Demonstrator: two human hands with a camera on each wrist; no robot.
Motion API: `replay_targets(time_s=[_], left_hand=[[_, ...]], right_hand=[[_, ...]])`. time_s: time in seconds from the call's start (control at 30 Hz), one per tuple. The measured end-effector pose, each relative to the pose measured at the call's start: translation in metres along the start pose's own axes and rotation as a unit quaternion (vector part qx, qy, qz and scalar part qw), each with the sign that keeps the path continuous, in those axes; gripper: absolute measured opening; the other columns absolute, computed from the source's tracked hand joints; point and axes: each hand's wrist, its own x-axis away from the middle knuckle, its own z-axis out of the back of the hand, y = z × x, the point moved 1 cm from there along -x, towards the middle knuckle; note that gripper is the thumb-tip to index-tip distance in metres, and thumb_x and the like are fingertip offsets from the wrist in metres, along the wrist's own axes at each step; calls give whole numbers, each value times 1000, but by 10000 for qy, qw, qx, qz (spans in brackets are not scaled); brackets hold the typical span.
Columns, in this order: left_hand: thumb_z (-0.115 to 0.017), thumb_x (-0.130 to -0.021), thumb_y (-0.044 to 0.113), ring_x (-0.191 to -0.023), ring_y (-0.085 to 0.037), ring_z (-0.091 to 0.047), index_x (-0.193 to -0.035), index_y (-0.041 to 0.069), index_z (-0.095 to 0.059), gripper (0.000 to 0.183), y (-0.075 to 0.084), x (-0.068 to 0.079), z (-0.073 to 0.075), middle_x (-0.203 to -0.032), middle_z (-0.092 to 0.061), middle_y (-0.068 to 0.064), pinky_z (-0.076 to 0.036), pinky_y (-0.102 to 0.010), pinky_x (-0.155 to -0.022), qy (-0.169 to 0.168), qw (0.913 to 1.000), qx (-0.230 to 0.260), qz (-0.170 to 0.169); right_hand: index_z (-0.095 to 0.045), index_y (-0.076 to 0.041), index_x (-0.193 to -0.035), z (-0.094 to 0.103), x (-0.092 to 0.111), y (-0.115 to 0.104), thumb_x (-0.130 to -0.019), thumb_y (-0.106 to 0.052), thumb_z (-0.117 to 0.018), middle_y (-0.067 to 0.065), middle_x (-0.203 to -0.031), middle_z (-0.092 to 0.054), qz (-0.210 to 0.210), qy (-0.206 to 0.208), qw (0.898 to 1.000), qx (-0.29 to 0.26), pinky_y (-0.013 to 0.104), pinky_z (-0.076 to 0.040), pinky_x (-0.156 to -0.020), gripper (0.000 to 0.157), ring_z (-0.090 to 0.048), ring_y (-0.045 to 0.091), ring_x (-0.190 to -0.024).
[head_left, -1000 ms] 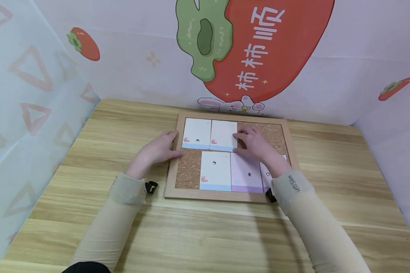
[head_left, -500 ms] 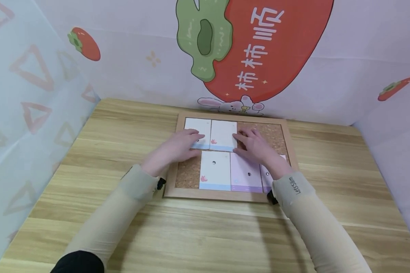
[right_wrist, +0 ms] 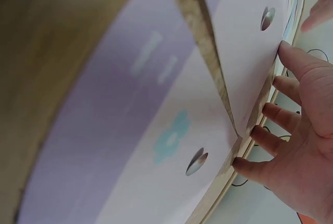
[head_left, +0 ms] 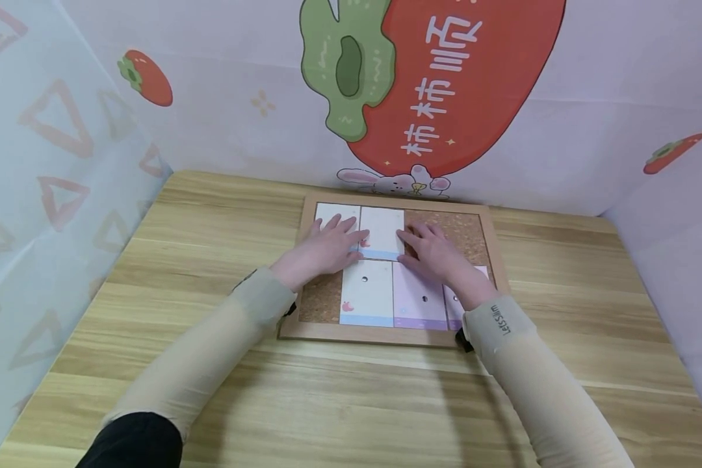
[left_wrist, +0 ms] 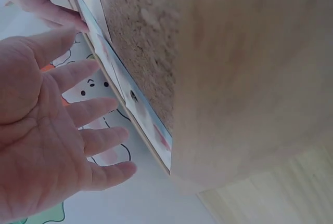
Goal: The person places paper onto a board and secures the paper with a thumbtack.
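A wood-framed corkboard (head_left: 363,333) lies on the table with several paper cards on it. My left hand (head_left: 324,250) is spread over the top-left white card (head_left: 335,210), its fingers straight and reaching to the second white card (head_left: 384,227). In the left wrist view its palm shows above the cards, holding nothing; contact with the paper is unclear. At the second card's right edge, my right hand (head_left: 435,253) rests with extended fingertips. Below are a white card (head_left: 367,302), a lilac card (head_left: 415,311) and another lilac card (head_left: 454,315), each with a silver thumbtack (right_wrist: 197,162).
Bare cork (head_left: 459,231) shows at the board's upper right, and more at its lower left. The wooden table (head_left: 339,403) extends around the board. Behind it stands a printed backdrop (head_left: 222,117) with a large persimmon drawing.
My left hand has moved right from the board's left frame edge, over the top-left card and its tack, to the second card's left side. The right hand has stayed in place.
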Motion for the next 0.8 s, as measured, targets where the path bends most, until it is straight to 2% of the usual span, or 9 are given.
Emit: replay_targets(time_s=[0.23, 0.5, 0.8], left_hand=[[-49, -105, 34, -156, -39, -12, -158, 25, -31, 56, -3, -4, 2, -169, -16, -9, -27, -62, -120, 34, 9998, 170, -5], [-52, -104, 29, -154, -38, -19, -157, 21, -34, 56, -2, -11, 0, -168, -21, -10, -30, -62, -118, -262, 9992, 299, -63], [-56, -103, 26, -148, -36, -37, -152, 15, -43, 52, 3, -15, 4, -161, -35, -15, -33, -46, -121, -122, 9992, -177, -345]], right_hand=[[-41, -17, -154, 0, -1, -2, -99, -37, -61, 12, -161, -31, 52, 43, 10000, -71, 61, -27, -119, 61, -26, 43, -148], [-42, -16, -153, 0, -1, -2, -99, -35, -62, 14, -160, -32, 36, 55, 10000, -69, 60, -29, -119, 61, -28, 43, -147], [-43, -15, -152, 1, 0, 0, -98, -34, -63, 14, -160, -34, 22, 60, 9999, -157, 59, -29, -120, 60, -29, 43, -147]])
